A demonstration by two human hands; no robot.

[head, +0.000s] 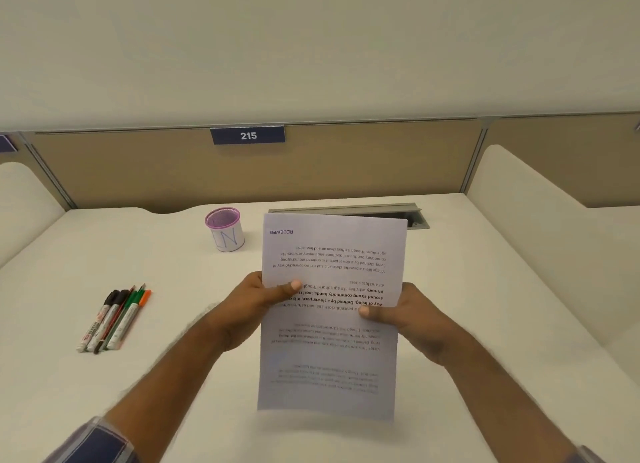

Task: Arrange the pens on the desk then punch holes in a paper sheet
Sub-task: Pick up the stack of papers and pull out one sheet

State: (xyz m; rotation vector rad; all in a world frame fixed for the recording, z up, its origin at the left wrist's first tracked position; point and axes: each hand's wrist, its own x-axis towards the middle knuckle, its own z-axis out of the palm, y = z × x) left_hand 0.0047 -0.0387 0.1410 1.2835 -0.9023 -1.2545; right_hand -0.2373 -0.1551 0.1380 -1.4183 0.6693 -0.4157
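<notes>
I hold a printed paper sheet (332,254) above the middle of the white desk (173,376), its text upside down to me. My left hand (252,303) pinches its left edge, thumb on top. My right hand (408,320) grips the right edge, thumb on the page. Several pens and markers (112,319) lie side by side in a neat row at the desk's left. No hole punch is in view.
A pink mesh pen cup (224,228) stands at the back, left of the sheet. Behind the paper is a grey cable tray (412,210) with its lid open. Tan partition panels and a "215" sign (248,135) bound the desk.
</notes>
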